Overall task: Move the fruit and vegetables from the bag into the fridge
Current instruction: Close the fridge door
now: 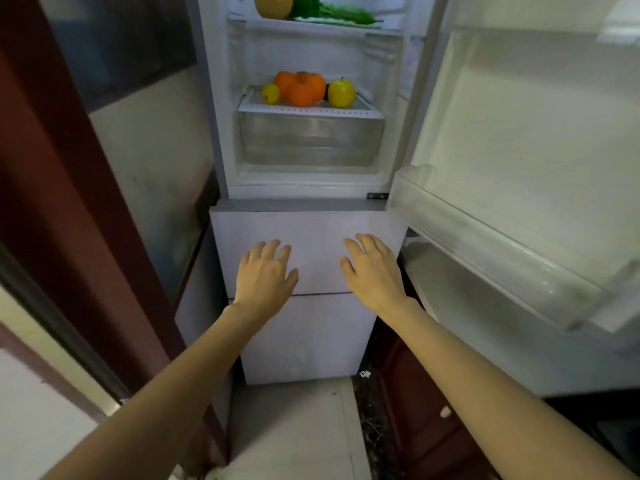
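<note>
Both hands are empty, left grip [266,271] and right grip [372,268] spread wide before the closed lower drawer [311,251]; the fruit [304,88] sits at 12 o'clock on the crisper lid [311,110], near its front edge; a knock could roll it out; no bag visible.

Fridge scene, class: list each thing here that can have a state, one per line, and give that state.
Fridge door: swung open.
Door bin: empty.
Crisper drawer: shut, looks empty.
Lower drawers: shut.
Shelf above the crisper: holds orange and yellow fruit.
Top shelf: holds green vegetables.
Left hand: open, empty.
Right hand: open, empty.
</note>
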